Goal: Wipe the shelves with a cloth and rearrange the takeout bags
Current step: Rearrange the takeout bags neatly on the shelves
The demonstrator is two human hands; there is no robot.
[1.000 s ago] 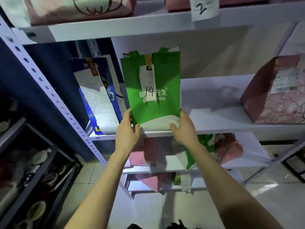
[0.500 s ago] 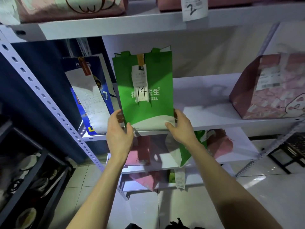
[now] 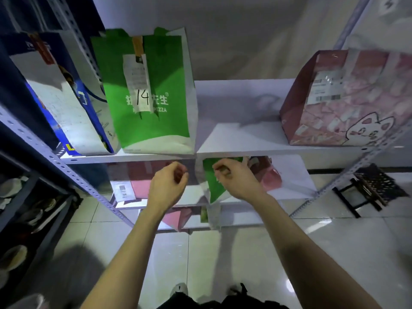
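Note:
A green takeout bag point(image 3: 151, 121) with a receipt marked 14 stands upright on the white shelf point(image 3: 245, 139), next to a blue and white bag point(image 3: 66, 112) on its left. A pink bag with a cat drawing point(image 3: 347, 103) stands at the shelf's right end. My left hand point(image 3: 166, 186) and my right hand point(image 3: 236, 179) hover just below the shelf's front edge, fingers loosely curled, holding nothing. Neither touches the green bag. No cloth is in view.
On the lower shelf sit a second green bag point(image 3: 215, 186) behind my right hand and pink bags point(image 3: 142, 186). A dark rack with dishes point(image 3: 26, 208) stands at the left, a small black stool point(image 3: 374, 188) on the tiled floor at the right.
Both hands let go of the green bag's bottom corners and dropped below the shelf edge. The bag now stands on its own. The camera tilted down.

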